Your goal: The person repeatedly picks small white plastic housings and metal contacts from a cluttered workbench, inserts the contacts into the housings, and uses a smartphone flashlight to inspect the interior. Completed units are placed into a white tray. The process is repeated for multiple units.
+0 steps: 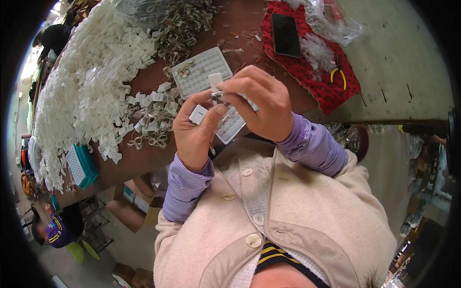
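Above the near table edge my two hands work close together. My left hand (194, 137) pinches a small silvery metal piece (217, 97) between thumb and fingers. A white square tag (198, 115) also sits at that hand, by the thumb. My right hand (263, 98) closes its fingertips on another white tag (215, 79), just above the metal piece. Whether the tags are joined to the metal piece I cannot tell. Behind the hands lies a white dimpled tray (204, 65) with several small beads or stones in it. A second white dimpled tray (232, 127) is partly hidden under my right hand.
White tags form a large heap (91, 81) at left. Silvery chain-like pieces (182, 29) lie behind, more (156, 122) beside my left hand. A teal box (82, 165) stands at the left edge. On red cloth (317, 57) are a black phone (286, 35) and yellow-handled pliers (338, 77).
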`<action>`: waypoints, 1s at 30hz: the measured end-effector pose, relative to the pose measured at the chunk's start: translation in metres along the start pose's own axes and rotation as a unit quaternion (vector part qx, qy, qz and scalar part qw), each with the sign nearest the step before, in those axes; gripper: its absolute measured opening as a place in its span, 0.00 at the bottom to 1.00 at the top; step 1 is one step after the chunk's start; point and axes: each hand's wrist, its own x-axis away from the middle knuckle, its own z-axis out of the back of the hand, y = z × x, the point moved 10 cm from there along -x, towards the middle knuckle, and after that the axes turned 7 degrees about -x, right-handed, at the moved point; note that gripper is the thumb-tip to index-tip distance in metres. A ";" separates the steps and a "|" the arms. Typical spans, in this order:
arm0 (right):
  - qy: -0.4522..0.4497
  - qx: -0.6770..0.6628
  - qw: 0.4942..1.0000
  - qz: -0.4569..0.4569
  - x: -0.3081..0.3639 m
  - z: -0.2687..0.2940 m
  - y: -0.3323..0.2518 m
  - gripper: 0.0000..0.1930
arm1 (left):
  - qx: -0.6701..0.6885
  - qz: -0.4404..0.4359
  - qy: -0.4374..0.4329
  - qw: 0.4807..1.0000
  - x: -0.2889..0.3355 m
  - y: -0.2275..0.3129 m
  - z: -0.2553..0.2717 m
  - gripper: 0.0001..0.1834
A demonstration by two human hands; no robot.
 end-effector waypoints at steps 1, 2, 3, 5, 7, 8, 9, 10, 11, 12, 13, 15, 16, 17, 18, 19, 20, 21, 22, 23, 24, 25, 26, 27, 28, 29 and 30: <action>-0.014 0.005 1.000 0.011 0.000 -0.006 -0.001 0.10 | 0.004 0.003 -0.006 1.000 0.000 -0.001 0.000 0.17; -0.033 -0.001 0.999 0.019 0.000 -0.012 -0.003 0.12 | 0.002 0.014 0.000 1.000 0.000 -0.004 0.006 0.16; -0.037 -0.030 0.999 0.006 -0.002 -0.016 0.003 0.12 | 0.003 0.025 0.001 1.000 0.000 -0.006 0.012 0.14; -0.054 -0.085 0.995 -0.016 -0.008 -0.026 0.018 0.12 | 0.024 0.027 0.013 0.999 -0.004 -0.008 0.028 0.12; 0.002 -0.185 0.966 -0.179 -0.006 -0.036 0.064 0.08 | 0.063 0.007 0.038 0.997 -0.010 -0.009 0.046 0.11; -0.029 -0.111 0.974 -0.197 -0.012 -0.043 0.082 0.08 | 0.085 0.003 0.055 0.995 -0.012 -0.011 0.056 0.09; -0.064 -0.036 0.974 -0.214 -0.017 -0.051 0.101 0.09 | 0.101 0.007 0.064 0.993 -0.013 -0.014 0.063 0.09; -0.090 0.013 0.975 -0.204 -0.020 -0.061 0.112 0.10 | 0.115 0.010 0.070 0.991 -0.015 -0.016 0.071 0.09; -0.115 0.062 0.972 -0.193 -0.022 -0.072 0.121 0.11 | 0.129 0.012 0.076 0.989 -0.016 -0.017 0.077 0.09; -0.143 0.116 0.964 -0.193 -0.021 -0.080 0.131 0.11 | 0.119 0.021 0.087 0.989 -0.016 -0.019 0.083 0.08; -0.155 0.112 0.965 -0.182 -0.021 -0.086 0.135 0.11 | 0.117 0.020 0.084 0.989 -0.016 -0.019 0.086 0.08; -0.196 0.126 0.951 -0.203 -0.020 -0.096 0.148 0.11 | 0.110 0.034 0.099 0.988 -0.016 -0.022 0.091 0.08; -0.182 0.122 0.963 -0.158 -0.025 -0.096 0.138 0.11 | 0.102 0.040 0.098 0.989 -0.015 -0.022 0.091 0.08; -0.176 0.128 0.967 -0.136 -0.027 -0.094 0.129 0.11 | 0.094 0.050 0.102 0.989 -0.014 -0.023 0.090 0.09; -0.168 0.134 0.970 -0.113 -0.030 -0.092 0.121 0.10 | 0.087 0.049 0.097 0.990 -0.014 -0.022 0.088 0.09; -0.152 0.087 0.978 -0.116 -0.032 -0.087 0.112 0.10 | 0.062 0.052 0.086 0.993 -0.015 -0.020 0.084 0.11; -0.134 0.040 0.983 -0.119 -0.031 -0.080 0.100 0.10 | 0.040 0.045 0.066 0.996 -0.015 -0.017 0.078 0.12; -0.116 -0.007 0.986 -0.120 -0.028 -0.072 0.087 0.10 | 0.017 0.038 0.046 0.998 -0.016 -0.013 0.071 0.14; -0.098 -0.032 0.990 -0.094 -0.027 -0.064 0.070 0.10 | 0.008 0.041 0.039 0.998 -0.014 -0.013 0.064 0.14; -0.079 -0.056 0.993 -0.065 -0.023 -0.058 0.052 0.11 | -0.001 0.043 0.032 0.999 -0.012 -0.013 0.055 0.14; -0.071 -0.076 0.993 -0.049 -0.020 -0.052 0.040 0.11 | -0.008 0.038 0.020 0.999 -0.010 -0.011 0.046 0.14; -0.051 -0.061 0.997 -0.013 -0.019 -0.043 0.028 0.11 | -0.004 0.051 0.009 0.999 -0.008 -0.012 0.037 0.14; -0.041 -0.041 0.998 0.011 -0.016 -0.036 0.019 0.11 | 0.003 0.056 -0.005 0.998 -0.006 -0.011 0.027 0.14; -0.032 -0.021 0.999 0.036 -0.013 -0.030 0.011 0.11 | 0.012 0.057 -0.020 0.998 -0.004 -0.009 0.018 0.14; -0.021 -0.024 0.999 0.030 -0.009 -0.022 0.009 0.11 | 0.001 0.063 -0.030 0.998 -0.002 -0.008 0.013 0.14; -0.018 -0.032 0.999 0.014 -0.005 -0.016 0.009 0.12 | -0.008 0.052 -0.033 0.998 -0.001 -0.005 0.007 0.14; -0.011 -0.041 0.999 -0.002 0.000 -0.011 0.009 0.13 | -0.015 0.042 -0.034 0.998 0.001 -0.003 0.002 0.14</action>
